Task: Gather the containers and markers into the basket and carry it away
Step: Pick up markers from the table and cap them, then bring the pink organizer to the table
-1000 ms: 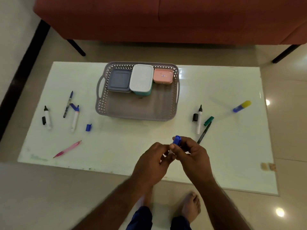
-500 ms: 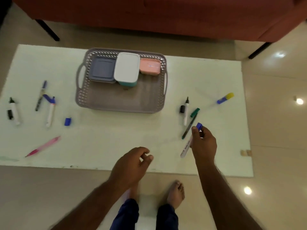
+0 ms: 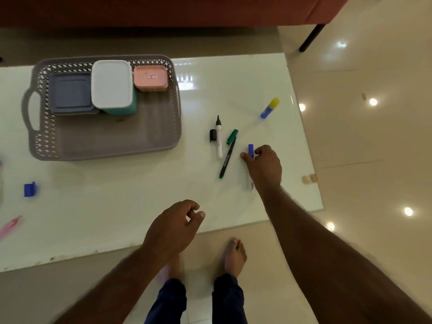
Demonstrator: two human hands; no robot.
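The right hand [image 3: 264, 166] is closed around a blue-capped marker [image 3: 250, 150], low over the bench [image 3: 131, 195]. The left hand [image 3: 174, 226] hangs loosely curled and holds nothing. The basket [image 3: 105, 146], at ten o'clock from the right hand, contains three containers [image 3: 111, 84].

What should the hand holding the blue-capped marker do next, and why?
Probably the right hand should carry the blue-capped marker over to the grey basket and drop it in. The cap is already on, the three containers already sit along the basket's far side, and its near half is bare.
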